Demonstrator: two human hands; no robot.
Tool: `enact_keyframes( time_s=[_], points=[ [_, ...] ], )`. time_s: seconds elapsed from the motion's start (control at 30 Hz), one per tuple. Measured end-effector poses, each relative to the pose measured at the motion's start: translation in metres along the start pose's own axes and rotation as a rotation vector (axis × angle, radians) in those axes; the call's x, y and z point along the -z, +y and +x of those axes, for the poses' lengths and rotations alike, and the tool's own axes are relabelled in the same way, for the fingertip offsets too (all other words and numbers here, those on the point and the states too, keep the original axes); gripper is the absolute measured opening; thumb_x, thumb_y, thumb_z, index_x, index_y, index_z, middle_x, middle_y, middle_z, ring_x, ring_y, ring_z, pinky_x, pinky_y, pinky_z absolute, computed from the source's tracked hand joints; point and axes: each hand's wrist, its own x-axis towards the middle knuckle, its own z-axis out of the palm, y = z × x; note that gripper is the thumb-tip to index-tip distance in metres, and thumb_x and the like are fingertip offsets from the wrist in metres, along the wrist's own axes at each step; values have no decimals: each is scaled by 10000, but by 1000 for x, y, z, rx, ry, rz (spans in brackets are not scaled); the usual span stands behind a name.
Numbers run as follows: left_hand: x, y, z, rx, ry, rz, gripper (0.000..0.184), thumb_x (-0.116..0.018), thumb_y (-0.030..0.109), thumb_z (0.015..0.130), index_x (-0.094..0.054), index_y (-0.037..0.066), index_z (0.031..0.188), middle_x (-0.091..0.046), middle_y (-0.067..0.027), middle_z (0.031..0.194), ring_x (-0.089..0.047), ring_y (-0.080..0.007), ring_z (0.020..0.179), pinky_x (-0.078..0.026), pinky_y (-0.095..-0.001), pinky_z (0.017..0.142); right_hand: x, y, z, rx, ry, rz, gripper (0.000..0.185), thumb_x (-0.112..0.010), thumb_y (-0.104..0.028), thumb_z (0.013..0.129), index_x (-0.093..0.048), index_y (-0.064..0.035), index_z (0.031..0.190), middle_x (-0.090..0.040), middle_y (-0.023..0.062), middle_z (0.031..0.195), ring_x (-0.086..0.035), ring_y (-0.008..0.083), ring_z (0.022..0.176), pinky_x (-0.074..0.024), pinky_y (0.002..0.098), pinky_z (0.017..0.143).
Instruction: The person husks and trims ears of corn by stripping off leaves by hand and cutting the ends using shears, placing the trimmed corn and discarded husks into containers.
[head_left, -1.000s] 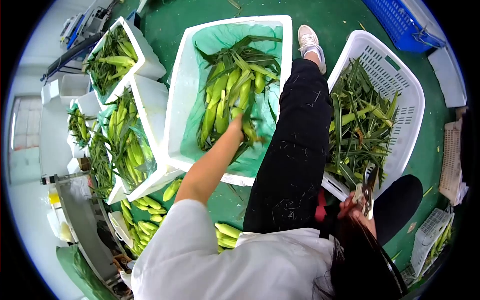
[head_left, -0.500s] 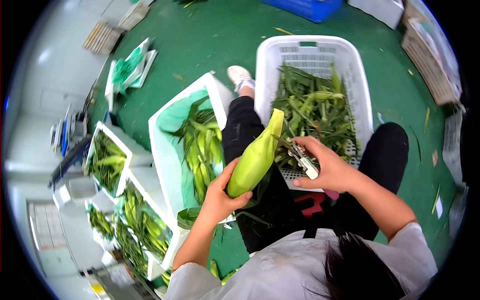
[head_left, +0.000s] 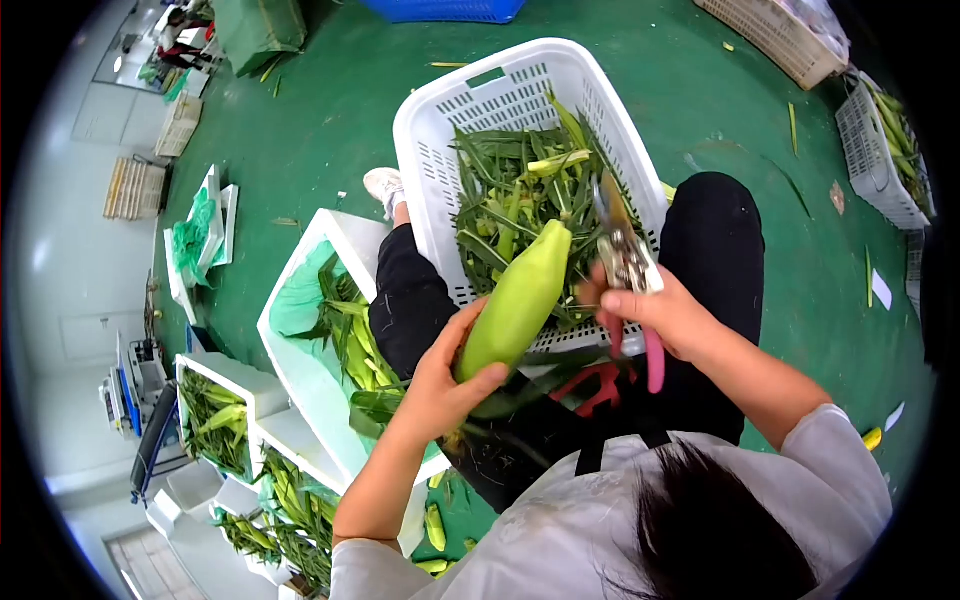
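Note:
An ear of corn in its green husk (head_left: 515,300) slants up over my lap, its tip cut blunt. My left hand (head_left: 448,372) is wrapped round its lower end. My right hand (head_left: 672,318) grips pruning shears (head_left: 630,262) with pink handles, just right of the corn's tip and apart from it. The shears' blades point up and look slightly blurred. Under both hands, between my legs, stands a white plastic basket (head_left: 408,150) holding cut husk leaves and ends (head_left: 515,195).
A foam box (head_left: 272,335) with a green liner and husked-on corn stands by my left leg. More foam boxes of corn (head_left: 215,425) line the left side. Crates (head_left: 870,150) stand at right, a blue bin (head_left: 445,8) ahead. Loose ears (head_left: 435,525) lie on the green floor.
The corn's long pointed tip is gone, leaving a blunt end. The shears have moved off the tip and swung upward. My view has shifted, so the basket sits further left.

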Motion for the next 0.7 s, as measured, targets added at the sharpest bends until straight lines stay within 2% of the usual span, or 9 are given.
enact_keyframes(
  time_s=[0.03,0.13,0.2,0.33,0.4,0.47,0.53,0.6,0.7],
  points=[
    [-4,5,3,-40,11,219,745,-818,85,757,-445,18,1398,-557,-77,1243,-564,-202,1094,-459,-321,957,-7,-5,5,90,30,13,459,-728,-240,849,-534,-38,1212,-642,106,1079,-613,159,893,-529,288,612],
    [-15,23,8,-164,33,517,821,-870,78,680,-462,32,1391,-565,-72,1215,-553,-189,1140,-456,-318,963,-17,-17,22,185,-114,91,536,-699,-249,851,-481,-37,1291,-604,162,1233,-628,215,998,-566,317,702],
    [-8,15,9,-147,45,272,850,-896,104,665,-469,34,1396,-597,-64,1148,-585,-164,1091,-463,-310,955,-13,-8,33,252,-64,159,504,-685,-180,849,-484,-42,1290,-626,143,1177,-626,217,1053,-524,319,852],
    [9,-5,4,90,-80,-364,717,-843,148,776,-493,-36,1374,-603,-107,1293,-574,-153,1171,-442,-298,1002,-13,-29,48,231,3,-130,367,-649,-94,855,-551,-49,1206,-633,33,987,-628,136,891,-505,302,764],
    [9,2,7,-1,-44,-272,642,-820,159,784,-542,10,1343,-623,-106,1284,-603,-195,1168,-461,-302,990,-2,-39,68,339,270,-663,359,-640,-95,834,-562,-39,1180,-673,96,970,-663,211,848,-507,343,738],
    [15,29,12,-238,-69,256,608,-807,155,762,-573,61,1315,-625,-86,1299,-601,-222,1189,-424,-366,1039,13,-50,82,531,550,-1123,408,-655,-108,784,-555,-15,1168,-680,220,965,-678,363,873,-526,426,750],
    [18,53,22,-490,-94,652,558,-780,149,752,-603,113,1280,-625,-63,1311,-590,-239,1214,-365,-432,1086,19,-63,78,413,604,-1211,422,-683,-154,798,-555,-3,1171,-666,255,1006,-657,405,931,-516,449,787],
    [22,64,27,-739,-114,914,495,-738,139,754,-632,163,1237,-622,-35,1319,-570,-244,1244,-283,-501,1129,7,-74,49,306,468,-1185,438,-710,-191,825,-552,12,1180,-683,198,1002,-676,328,915,-519,410,810],
    [10,60,32,-902,-41,1134,421,-641,78,808,-661,194,1212,-612,-22,1335,-554,-218,1258,-218,-520,1134,8,-50,13,53,-130,-378,524,-776,-236,816,-537,-5,1221,-625,78,1092,-593,169,1004,-479,335,897]
  ],
)
